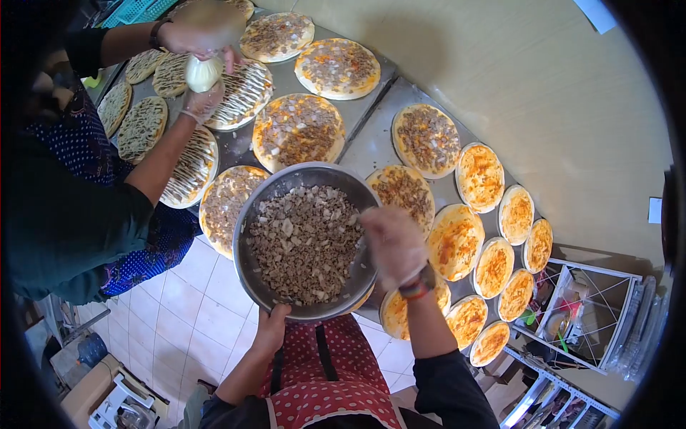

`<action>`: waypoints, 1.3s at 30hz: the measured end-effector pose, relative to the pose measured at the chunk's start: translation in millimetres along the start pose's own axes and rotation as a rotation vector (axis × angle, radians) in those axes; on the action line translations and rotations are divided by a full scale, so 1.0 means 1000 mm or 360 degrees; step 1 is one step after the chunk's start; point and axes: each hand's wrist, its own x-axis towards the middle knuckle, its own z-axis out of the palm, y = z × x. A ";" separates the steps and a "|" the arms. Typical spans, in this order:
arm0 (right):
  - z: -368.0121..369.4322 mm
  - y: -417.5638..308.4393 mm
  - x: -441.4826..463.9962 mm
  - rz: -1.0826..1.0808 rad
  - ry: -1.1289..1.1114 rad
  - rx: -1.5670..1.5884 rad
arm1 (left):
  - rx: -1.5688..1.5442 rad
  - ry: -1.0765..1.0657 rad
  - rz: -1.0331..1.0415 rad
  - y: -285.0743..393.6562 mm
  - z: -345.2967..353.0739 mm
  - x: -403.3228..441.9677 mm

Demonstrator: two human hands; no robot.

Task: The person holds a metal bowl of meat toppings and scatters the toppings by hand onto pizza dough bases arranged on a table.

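Left hand [271, 327] grips the metal bowl [304, 176]

From the head view, it holds the near rim of the bowl. The right hand [393, 243] is at the bowl's right rim, too blurry to tell if it is open or closed. Crumbly bits [304, 239] fill part of the bowl. Orange-topped rounds [456, 243] lie to the bowl's right. Beyond the bowl's left side, another person's hand [202, 105] holds a white bag [204, 73]. If the left hand slips, the bowl could tip and spill bits on the floor tiles [207, 286].
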 end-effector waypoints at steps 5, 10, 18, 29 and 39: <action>0.024 -0.018 -0.029 0.0129 -0.0794 -0.0395 | -0.0070 -0.0077 -0.0072 0.002 0.026 -0.002; 0.027 -0.012 -0.051 0.0285 -0.1114 -0.0105 | 0.0039 -0.0026 -0.0158 -0.002 0.029 -0.002; -0.044 0.025 -0.039 0.1070 -0.0504 0.1250 | 0.0125 -0.0163 -0.0012 0.004 0.019 0.006; -0.014 0.144 -0.049 0.1027 0.0032 -0.0445 | -0.0121 -0.0122 -0.0005 0.029 -0.025 0.006; 0.025 0.101 -0.084 0.1130 0.0109 -0.0528 | -0.0221 -0.0070 -0.0017 0.062 -0.053 0.009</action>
